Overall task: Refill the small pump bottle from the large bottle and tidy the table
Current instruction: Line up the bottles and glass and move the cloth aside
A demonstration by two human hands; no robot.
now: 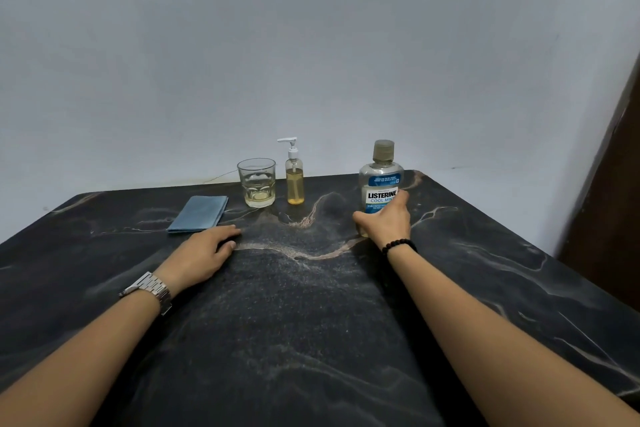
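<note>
The large clear bottle (380, 177) with a blue and white label and a grey cap stands upright at the back right of the table. My right hand (386, 218) wraps round its lower part, thumb on the left side, fingers on the right. The small pump bottle (294, 184), part full of yellow liquid, stands upright left of it with its white pump head on. My left hand (204, 251) rests flat on the dark marble table (311, 322), palm down, holding nothing.
A glass tumbler (257, 184) with a little yellowish liquid stands just left of the pump bottle. A folded blue cloth (199, 213) lies further left, just beyond my left hand. A pale wall runs behind the table; a dark wooden panel (613, 201) stands at the right.
</note>
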